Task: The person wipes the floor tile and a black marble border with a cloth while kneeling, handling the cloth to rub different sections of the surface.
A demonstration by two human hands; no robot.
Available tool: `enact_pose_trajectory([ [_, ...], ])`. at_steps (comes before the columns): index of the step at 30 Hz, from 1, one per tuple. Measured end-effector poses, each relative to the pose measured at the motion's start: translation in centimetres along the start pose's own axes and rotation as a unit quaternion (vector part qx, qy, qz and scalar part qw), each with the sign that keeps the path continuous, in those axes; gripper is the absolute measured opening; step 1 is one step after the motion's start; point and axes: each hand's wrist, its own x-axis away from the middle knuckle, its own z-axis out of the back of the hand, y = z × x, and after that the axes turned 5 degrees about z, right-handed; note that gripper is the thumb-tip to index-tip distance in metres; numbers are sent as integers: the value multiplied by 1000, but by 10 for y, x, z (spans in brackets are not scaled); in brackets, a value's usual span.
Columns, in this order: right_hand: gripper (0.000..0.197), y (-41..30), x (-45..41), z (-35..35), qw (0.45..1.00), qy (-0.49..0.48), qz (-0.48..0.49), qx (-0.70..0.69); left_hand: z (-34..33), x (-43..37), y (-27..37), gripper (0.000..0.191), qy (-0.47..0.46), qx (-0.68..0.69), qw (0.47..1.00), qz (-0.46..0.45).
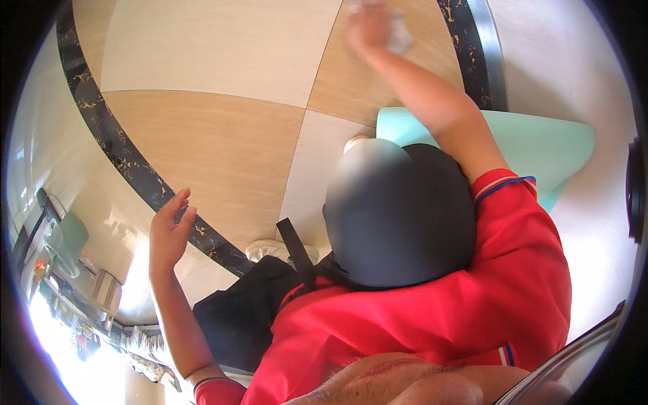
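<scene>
At the top of the head view, my right hand [370, 29] is blurred over a tan floor tile [344, 86]. It holds a crumpled white cloth or tissue [401, 34], partly hidden by the fingers. Out to the left, my left hand [169, 238] hangs in the air with nothing in it, its thumb apart from the fingers. Beneath that hand runs a black marble border strip [126, 167] with gold veins. My bent knee in black trousers [430, 217] fills the middle of the view, below my right forearm.
A mint-green mat or sheet [536, 147] lies partly under my right arm. My white shoes [268, 249] rest on the floor. A metal strip [490, 55] edges the second marble border [468, 50]. A green chair [73, 235] and cluttered shelving stand far left.
</scene>
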Motion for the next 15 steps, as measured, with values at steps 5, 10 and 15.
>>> enact_pose_trajectory([
  [5, 36, -140, 133, 80, 810, -432, 203, -340, 4, -6, 20, 41, -9, -30, 999, -29],
  [10, 40, -111, 222, 95, 682, -357, 568, -292, 7, -5, 30, 40, 20, -30, 998, -53],
  [15, 33, -86, 81, 78, 873, -319, 318, -186, 2, 8, -3, 43, -12, -54, 998, 11],
])
